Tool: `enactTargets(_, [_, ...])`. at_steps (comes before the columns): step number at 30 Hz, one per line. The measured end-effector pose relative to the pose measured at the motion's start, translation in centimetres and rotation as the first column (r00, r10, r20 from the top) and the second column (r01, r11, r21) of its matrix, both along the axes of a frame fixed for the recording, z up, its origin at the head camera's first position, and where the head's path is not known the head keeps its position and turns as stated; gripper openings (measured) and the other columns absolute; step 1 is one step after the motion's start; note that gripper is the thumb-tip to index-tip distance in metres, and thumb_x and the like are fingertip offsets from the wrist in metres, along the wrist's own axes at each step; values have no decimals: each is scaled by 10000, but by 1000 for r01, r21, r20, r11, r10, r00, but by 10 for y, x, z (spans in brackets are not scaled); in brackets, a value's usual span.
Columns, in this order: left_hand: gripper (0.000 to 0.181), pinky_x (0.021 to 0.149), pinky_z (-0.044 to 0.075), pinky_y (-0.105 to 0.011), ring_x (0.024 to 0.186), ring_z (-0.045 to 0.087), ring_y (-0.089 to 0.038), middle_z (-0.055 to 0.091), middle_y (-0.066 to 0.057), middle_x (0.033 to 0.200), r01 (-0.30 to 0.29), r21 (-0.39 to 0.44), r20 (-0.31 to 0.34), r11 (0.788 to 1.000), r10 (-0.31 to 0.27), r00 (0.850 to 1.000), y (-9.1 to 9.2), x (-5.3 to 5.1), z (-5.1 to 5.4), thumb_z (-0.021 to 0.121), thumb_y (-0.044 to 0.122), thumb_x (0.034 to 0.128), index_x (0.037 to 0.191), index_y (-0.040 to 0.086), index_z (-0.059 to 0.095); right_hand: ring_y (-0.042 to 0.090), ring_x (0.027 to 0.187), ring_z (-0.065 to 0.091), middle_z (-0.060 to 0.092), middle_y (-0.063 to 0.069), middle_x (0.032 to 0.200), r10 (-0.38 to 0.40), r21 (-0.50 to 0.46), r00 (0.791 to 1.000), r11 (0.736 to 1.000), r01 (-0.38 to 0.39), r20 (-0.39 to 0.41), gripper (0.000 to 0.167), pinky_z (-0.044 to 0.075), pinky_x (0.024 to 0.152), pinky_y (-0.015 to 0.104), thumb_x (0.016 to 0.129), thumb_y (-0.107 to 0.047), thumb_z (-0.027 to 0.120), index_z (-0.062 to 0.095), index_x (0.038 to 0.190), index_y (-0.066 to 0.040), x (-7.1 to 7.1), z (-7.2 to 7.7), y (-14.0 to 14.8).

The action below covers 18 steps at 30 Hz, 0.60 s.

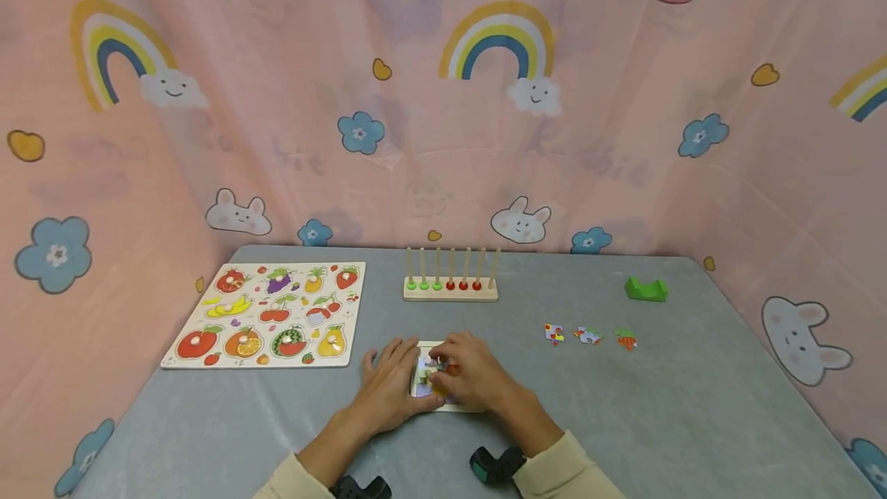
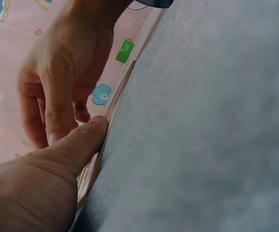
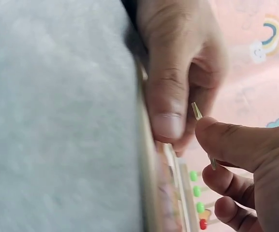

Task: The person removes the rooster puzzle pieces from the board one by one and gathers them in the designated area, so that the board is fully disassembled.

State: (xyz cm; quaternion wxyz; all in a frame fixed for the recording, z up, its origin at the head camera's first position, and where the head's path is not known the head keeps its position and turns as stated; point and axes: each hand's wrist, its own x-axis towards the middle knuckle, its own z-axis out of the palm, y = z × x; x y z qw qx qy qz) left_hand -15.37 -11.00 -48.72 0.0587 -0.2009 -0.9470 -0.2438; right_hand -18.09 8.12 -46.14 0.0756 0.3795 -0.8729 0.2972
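A small framed puzzle board [image 1: 427,344] lies at the front middle of the table. My left hand [image 1: 389,391] rests against its left side, fingers extended; in the left wrist view the left thumb [image 2: 83,140] presses along the board's edge [image 2: 95,169]. Over the board is my right hand [image 1: 478,377], its thumb and fingers bent downward. The right wrist view shows the right hand [image 3: 260,159] pinching a thin flat piece [image 3: 197,111] on its edge, apart from the board [image 3: 150,193]. The piece's picture side is not visible there.
To the left lies a fruit peg board [image 1: 256,322]. A bead rack [image 1: 450,293] stands behind the puzzle. Right of centre lie three loose puzzle pieces [image 1: 553,333], [image 1: 587,336], [image 1: 627,339], with a green block [image 1: 647,289] farther back.
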Motion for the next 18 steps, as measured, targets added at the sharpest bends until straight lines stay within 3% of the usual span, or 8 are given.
enactTargets(7, [900,984,132,-660,1336,318,-370,447,-127,1430,1,-5,11,1000,-1,1000,0,0,0,730,588,745,1373,-9,489,167,845,559,606,-12,898,2,-60,1000,998,-1,12,270,466,728,320,822,-123,776,702,1066,-34,2,15,13])
enactTargets(18, [890,977,139,-664,1321,332,-382,458,-149,1413,11,19,-8,1000,-11,1000,0,1,-1,766,547,734,1359,-27,496,146,880,550,587,-18,940,-45,-91,998,995,42,-36,297,473,754,353,819,-123,781,705,1096,-50,12,39,38])
